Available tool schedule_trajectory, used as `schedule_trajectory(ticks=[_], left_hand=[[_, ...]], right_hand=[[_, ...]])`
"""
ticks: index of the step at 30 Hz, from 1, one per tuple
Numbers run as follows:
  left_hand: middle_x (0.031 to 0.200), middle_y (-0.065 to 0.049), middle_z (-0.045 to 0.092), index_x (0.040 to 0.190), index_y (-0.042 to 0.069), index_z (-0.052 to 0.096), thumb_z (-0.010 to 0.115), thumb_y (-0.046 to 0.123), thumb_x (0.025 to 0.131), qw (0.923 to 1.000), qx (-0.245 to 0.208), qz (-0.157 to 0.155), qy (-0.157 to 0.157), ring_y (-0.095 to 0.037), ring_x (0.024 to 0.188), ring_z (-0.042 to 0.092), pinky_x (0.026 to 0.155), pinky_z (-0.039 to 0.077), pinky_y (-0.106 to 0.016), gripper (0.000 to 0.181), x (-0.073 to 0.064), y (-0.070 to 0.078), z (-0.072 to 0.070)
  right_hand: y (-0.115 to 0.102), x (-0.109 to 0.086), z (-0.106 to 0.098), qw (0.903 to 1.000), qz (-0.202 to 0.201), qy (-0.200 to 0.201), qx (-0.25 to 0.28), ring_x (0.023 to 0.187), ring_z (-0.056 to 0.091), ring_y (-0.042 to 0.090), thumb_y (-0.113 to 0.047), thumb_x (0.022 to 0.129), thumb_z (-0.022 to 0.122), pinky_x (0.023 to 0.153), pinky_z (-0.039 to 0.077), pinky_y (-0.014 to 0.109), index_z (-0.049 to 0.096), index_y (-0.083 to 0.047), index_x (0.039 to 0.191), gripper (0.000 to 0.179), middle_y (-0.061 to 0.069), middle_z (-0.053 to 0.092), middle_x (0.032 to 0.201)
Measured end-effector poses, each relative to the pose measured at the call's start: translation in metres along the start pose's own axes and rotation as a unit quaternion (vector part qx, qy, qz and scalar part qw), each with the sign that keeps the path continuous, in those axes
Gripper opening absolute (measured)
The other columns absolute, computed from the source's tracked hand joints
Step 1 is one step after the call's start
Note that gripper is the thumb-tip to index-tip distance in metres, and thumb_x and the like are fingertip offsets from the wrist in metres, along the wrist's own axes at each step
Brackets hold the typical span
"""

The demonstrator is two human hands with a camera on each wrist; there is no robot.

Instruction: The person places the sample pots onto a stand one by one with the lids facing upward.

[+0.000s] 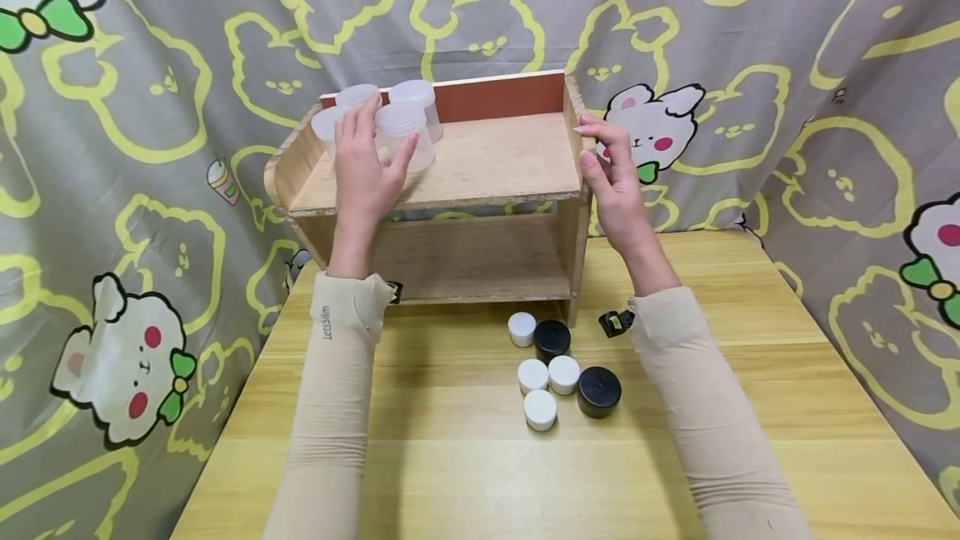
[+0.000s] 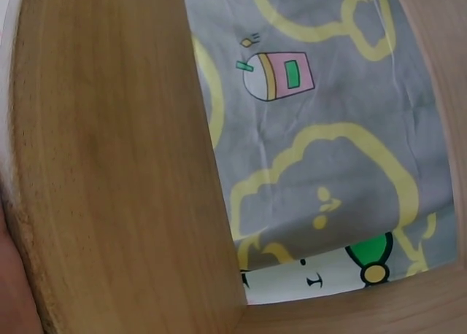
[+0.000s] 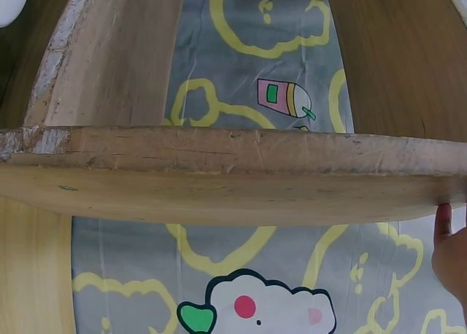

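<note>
A small two-tier wooden shelf (image 1: 495, 161) stands on the table, its back strip reddish brown. At the left of its top tier is a cluster of several translucent plastic jars (image 1: 412, 92). My left hand (image 1: 365, 163) reaches over the front edge and holds the front-right jar (image 1: 402, 125), thumb on its near side and fingers on its left. With thumb and fingers, my right hand (image 1: 617, 177) grips the edge of the right side panel (image 1: 573, 132). The right wrist view shows fingers (image 3: 443, 221) against that panel; the left wrist view catches only a sliver of hand (image 2: 14, 290).
In front of the shelf's right end sit several small white-lidded jars (image 1: 540, 409) and two black-lidded ones (image 1: 598, 392). A patterned curtain (image 1: 480, 23) hangs close behind and along both sides of the wooden table (image 1: 465, 482). The lower tier (image 1: 480, 261) has an open back.
</note>
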State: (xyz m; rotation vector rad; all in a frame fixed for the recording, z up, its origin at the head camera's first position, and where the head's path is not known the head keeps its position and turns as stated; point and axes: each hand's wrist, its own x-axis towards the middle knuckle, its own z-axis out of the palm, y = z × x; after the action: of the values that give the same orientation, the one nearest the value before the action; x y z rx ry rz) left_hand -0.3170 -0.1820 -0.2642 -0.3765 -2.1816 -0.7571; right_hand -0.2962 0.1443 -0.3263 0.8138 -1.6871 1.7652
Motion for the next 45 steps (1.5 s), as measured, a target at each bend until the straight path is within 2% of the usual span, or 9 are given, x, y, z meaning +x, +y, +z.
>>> schedule_trajectory(ticks=[5,9,14,18,24,28,30,36,45], left_hand=[[0.147,-0.017,0.054,0.151,0.002,0.051,0.066,0.038,0.1,0.9984,-0.009,0.034,0.045,-0.032,0.134,0.046,0.116,0.037,-0.04,0.064,-0.003,-0.001,0.002],[0.153,-0.017,0.05,0.153,0.002,0.047,0.065,0.037,0.099,0.9908,-0.03,0.056,0.12,-0.029,0.133,0.049,0.119,0.035,-0.037,0.067,-0.013,0.003,0.007],[0.136,-0.02,0.059,0.144,-0.002,0.052,0.068,0.017,0.091,0.9602,-0.091,0.123,0.234,-0.032,0.112,0.059,0.108,0.044,-0.037,0.059,-0.044,0.02,0.022],[0.119,-0.02,0.061,0.132,-0.005,0.056,0.069,0.004,0.084,0.9412,-0.136,0.194,0.24,-0.033,0.1,0.059,0.102,0.049,-0.029,0.051,-0.079,0.033,0.039],[0.12,-0.022,0.062,0.128,-0.008,0.06,0.069,0.006,0.086,0.9473,-0.177,0.23,0.136,-0.035,0.103,0.06,0.104,0.049,-0.025,0.045,-0.126,0.039,0.057],[0.126,-0.02,0.064,0.134,-0.004,0.059,0.07,0.009,0.09,0.957,-0.218,0.191,-0.005,-0.033,0.107,0.061,0.102,0.05,-0.029,0.048,-0.153,0.035,0.066],[0.13,-0.017,0.065,0.138,0.001,0.059,0.071,0.012,0.092,0.9554,-0.229,0.166,-0.086,-0.03,0.11,0.061,0.102,0.05,-0.033,0.05,-0.166,0.032,0.07],[0.134,-0.013,0.065,0.145,0.008,0.057,0.072,0.019,0.096,0.9245,-0.252,0.088,-0.272,-0.028,0.115,0.061,0.1,0.053,-0.04,0.052,-0.197,0.024,0.078],[0.131,-0.011,0.065,0.143,0.011,0.058,0.072,0.024,0.099,0.8672,-0.275,0.045,-0.413,-0.033,0.115,0.064,0.1,0.054,-0.041,0.048,-0.224,0.019,0.086]], right_hand=[[0.001,0.001,-0.002,1.0,-0.002,-0.001,-0.001,0.147,0.038,0.02,-0.009,0.106,0.05,0.112,0.035,0.035,0.05,0.006,0.134,0.032,0.005,0.046,0.153],[0.002,0.0,-0.002,1.0,-0.001,0.002,0.005,0.147,0.038,0.02,-0.009,0.106,0.05,0.11,0.036,0.034,0.05,0.006,0.134,0.031,0.005,0.047,0.151],[0.001,0.0,-0.002,1.0,0.001,0.003,0.007,0.146,0.039,0.02,-0.009,0.106,0.05,0.109,0.038,0.033,0.05,0.007,0.133,0.032,0.005,0.047,0.151],[0.001,-0.001,0.0,1.0,0.002,0.0,0.005,0.146,0.039,0.02,-0.01,0.106,0.051,0.111,0.038,0.034,0.05,0.007,0.134,0.033,0.008,0.046,0.153],[0.001,-0.001,0.0,1.0,0.0,0.004,0.002,0.146,0.039,0.02,-0.01,0.105,0.051,0.11,0.037,0.033,0.05,0.007,0.133,0.033,0.008,0.047,0.152],[0.001,0.0,-0.001,1.0,0.003,0.005,0.003,0.146,0.04,0.02,-0.01,0.105,0.051,0.109,0.037,0.033,0.05,0.006,0.133,0.032,0.004,0.048,0.151],[0.0,0.0,-0.001,1.0,0.005,0.005,0.002,0.145,0.04,0.02,-0.01,0.105,0.051,0.109,0.036,0.032,0.05,0.006,0.134,0.032,0.002,0.048,0.151],[-0.001,-0.001,0.0,1.0,0.008,0.004,0.0,0.145,0.04,0.019,-0.01,0.105,0.052,0.11,0.036,0.032,0.049,0.006,0.135,0.034,0.002,0.048,0.152],[-0.001,-0.001,-0.001,0.9999,0.011,0.0,-0.013,0.147,0.039,0.019,-0.012,0.106,0.051,0.108,0.037,0.032,0.049,0.005,0.136,0.034,0.004,0.046,0.155]])
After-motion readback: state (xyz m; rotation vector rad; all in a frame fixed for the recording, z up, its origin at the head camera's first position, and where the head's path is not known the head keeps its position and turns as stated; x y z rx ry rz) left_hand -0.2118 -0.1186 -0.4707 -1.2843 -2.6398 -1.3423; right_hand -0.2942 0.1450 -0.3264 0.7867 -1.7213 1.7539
